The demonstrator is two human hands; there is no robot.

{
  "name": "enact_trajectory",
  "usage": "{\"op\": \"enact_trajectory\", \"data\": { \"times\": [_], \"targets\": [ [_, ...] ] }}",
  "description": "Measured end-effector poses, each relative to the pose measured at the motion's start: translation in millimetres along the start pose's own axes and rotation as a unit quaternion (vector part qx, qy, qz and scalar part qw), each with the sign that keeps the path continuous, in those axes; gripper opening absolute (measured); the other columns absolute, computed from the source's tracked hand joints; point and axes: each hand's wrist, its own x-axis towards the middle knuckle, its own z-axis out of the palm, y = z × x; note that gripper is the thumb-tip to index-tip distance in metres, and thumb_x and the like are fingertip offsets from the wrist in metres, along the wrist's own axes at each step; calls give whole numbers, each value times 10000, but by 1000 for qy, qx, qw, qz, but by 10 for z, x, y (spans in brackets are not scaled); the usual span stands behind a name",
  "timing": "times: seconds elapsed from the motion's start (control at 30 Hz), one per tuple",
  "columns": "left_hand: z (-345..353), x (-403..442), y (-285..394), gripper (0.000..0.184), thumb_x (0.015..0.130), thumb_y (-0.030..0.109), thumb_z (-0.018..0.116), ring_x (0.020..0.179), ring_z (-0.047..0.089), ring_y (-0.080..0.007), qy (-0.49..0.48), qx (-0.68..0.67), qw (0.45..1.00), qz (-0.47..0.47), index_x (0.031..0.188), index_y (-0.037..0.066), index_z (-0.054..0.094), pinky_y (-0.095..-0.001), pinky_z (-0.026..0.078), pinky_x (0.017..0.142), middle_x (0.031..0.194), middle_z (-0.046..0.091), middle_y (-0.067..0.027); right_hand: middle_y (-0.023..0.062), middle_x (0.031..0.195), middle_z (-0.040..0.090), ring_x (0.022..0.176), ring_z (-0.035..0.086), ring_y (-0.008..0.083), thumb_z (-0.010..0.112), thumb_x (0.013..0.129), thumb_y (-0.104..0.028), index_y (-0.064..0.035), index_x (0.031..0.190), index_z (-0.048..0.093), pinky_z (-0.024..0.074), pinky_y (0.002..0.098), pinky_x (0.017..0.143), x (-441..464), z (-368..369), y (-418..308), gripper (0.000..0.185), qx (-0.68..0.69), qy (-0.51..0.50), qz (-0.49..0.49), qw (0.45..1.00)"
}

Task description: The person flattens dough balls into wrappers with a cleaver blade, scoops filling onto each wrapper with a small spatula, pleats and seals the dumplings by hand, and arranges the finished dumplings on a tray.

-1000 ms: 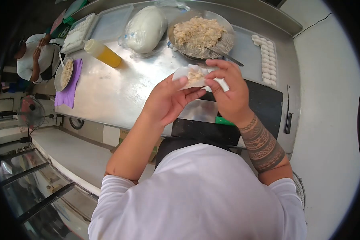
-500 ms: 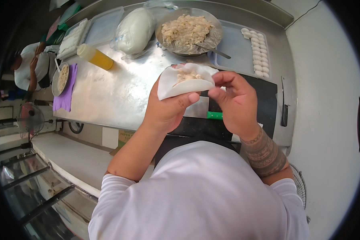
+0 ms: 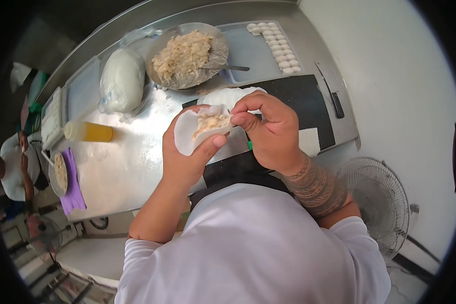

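Note:
My left hand [image 3: 185, 158] cups a round white dumpling wrapper [image 3: 184, 136], its thumb pressed on the near edge. Pale chunky filling [image 3: 210, 122] lies in the fold, and the left side of the wrapper still spreads flat. My right hand [image 3: 271, 133] pinches the right-hand edge between thumb and fingertips, where the wrapper is drawn up into a cup. Behind my hands, a pile of white wrappers [image 3: 225, 96] rests on a black board [image 3: 305, 104]. A green handle and a metal blade are partly hidden below my hands.
At the back, a plastic-lined bowl [image 3: 219, 54] holds filling and a metal spatula [image 3: 225, 67]. Rows of dumplings [image 3: 281, 48] sit on a tray [image 3: 237, 38]. A knife [image 3: 335, 101], dough bag [image 3: 121, 81], yellow squeeze bottle [image 3: 91, 131] and fan [image 3: 375, 202] stand around. Another person [image 3: 14, 169] is far left.
My view has turned, bringing the wrapper pile and the fan into sight. The wrapper's right side is now gathered upright, with my right fingers closed tighter on its edge.

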Motion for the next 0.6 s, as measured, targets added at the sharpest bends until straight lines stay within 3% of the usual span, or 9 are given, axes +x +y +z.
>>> {"op": "enact_trajectory", "data": {
  "times": [0.13, 0.23, 0.33, 0.37, 0.57, 0.6],
  "targets": [
    [-264, 70, 103, 602, 820, 127, 889, 1091, 670, -175, -127, 75, 989, -7, 1328, 9, 589, -333, 547, 948, 1192, 701, -90, 75, 956, 707, 862, 652, 196, 759, 925, -49, -13, 971, 698, 523, 319, 817, -83, 184, -126, 84, -3, 59, 25, 998],
    [-304, 174, 180, 616, 816, 130, 893, 1138, 640, -170, -201, 158, 960, 118, 1341, 19, 592, -336, 517, 991, 1243, 683, -88, 81, 947, 694, 850, 647, 209, 750, 922, -39, -7, 966, 691, 521, 324, 808, -147, 238, -135, 79, -19, 50, 28, 998],
    [-255, 83, 208, 593, 816, 103, 886, 1178, 626, -174, -129, 88, 986, 53, 1325, 18, 594, -335, 511, 1009, 1282, 665, -108, 88, 927, 682, 841, 642, 215, 743, 922, -37, -3, 969, 688, 521, 325, 800, -192, 294, -166, 80, -57, 49, 24, 997],
    [-194, 58, 177, 562, 821, 92, 880, 1168, 636, -178, -102, -42, 994, 2, 1298, 14, 595, -337, 512, 1016, 1263, 677, -113, 90, 919, 678, 838, 641, 216, 741, 922, -38, -2, 971, 688, 521, 325, 797, -204, 323, -193, 81, -68, 56, 26, 996],
    [-321, 13, 182, 483, 830, 122, 887, 1124, 653, -176, -165, 1, 986, 5, 1228, 11, 638, -330, 514, 995, 1204, 697, -96, 93, 917, 681, 811, 647, 211, 743, 920, -43, -4, 959, 704, 527, 320, 743, -207, 355, -317, 67, -145, 70, -67, 985],
    [-335, 15, 219, 466, 832, 128, 888, 1117, 653, -174, -182, 17, 983, 1, 1215, 11, 649, -329, 515, 988, 1202, 697, -90, 93, 918, 682, 814, 648, 216, 744, 917, -42, -7, 957, 706, 527, 320, 741, -206, 367, -355, 65, -115, 73, -31, 990]
  ]
}}
